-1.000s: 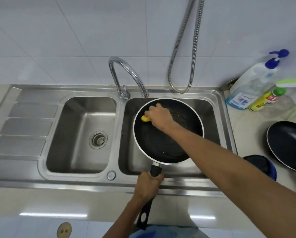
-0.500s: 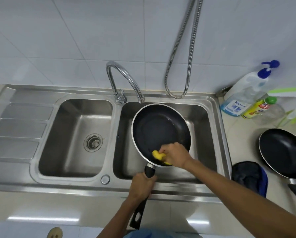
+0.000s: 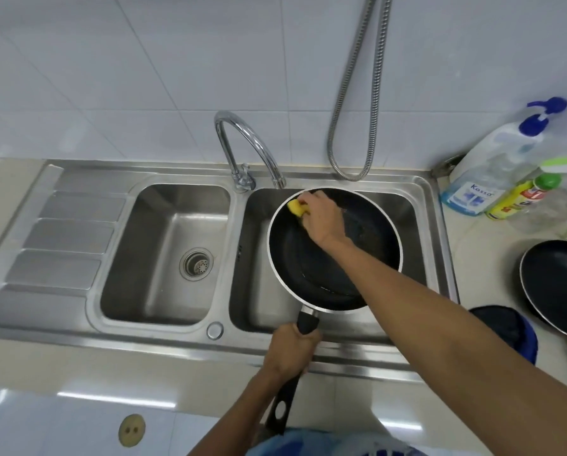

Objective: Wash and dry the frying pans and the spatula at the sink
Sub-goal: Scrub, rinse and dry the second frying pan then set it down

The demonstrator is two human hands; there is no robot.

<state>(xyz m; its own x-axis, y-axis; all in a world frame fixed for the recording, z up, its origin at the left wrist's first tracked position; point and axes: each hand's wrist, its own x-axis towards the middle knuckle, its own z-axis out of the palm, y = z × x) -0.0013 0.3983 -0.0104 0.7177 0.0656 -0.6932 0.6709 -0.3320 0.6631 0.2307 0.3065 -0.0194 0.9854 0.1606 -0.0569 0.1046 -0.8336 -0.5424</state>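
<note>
A black frying pan [image 3: 305,258] with a silver rim is held over the right sink basin [image 3: 410,212]. My left hand [image 3: 290,350] grips its black handle at the front edge of the sink. My right hand [image 3: 323,218] holds a yellow sponge [image 3: 297,207] against the far left inner rim of the pan, just under the tap spout [image 3: 269,153]. A second black frying pan [image 3: 558,291] lies on the counter at the right edge. I see no spatula.
The left basin [image 3: 164,251] holds only its drain. A ribbed drainboard [image 3: 62,245] lies to its left. A metal hose [image 3: 357,110] hangs on the tiled wall. Soap bottles [image 3: 492,166] stand at the back right. A dark blue cloth [image 3: 509,327] lies beside the sink.
My right hand has carried the sponge from the near rim of the pan, by the handle, up to the far left rim. My left hand keeps its hold on the handle.
</note>
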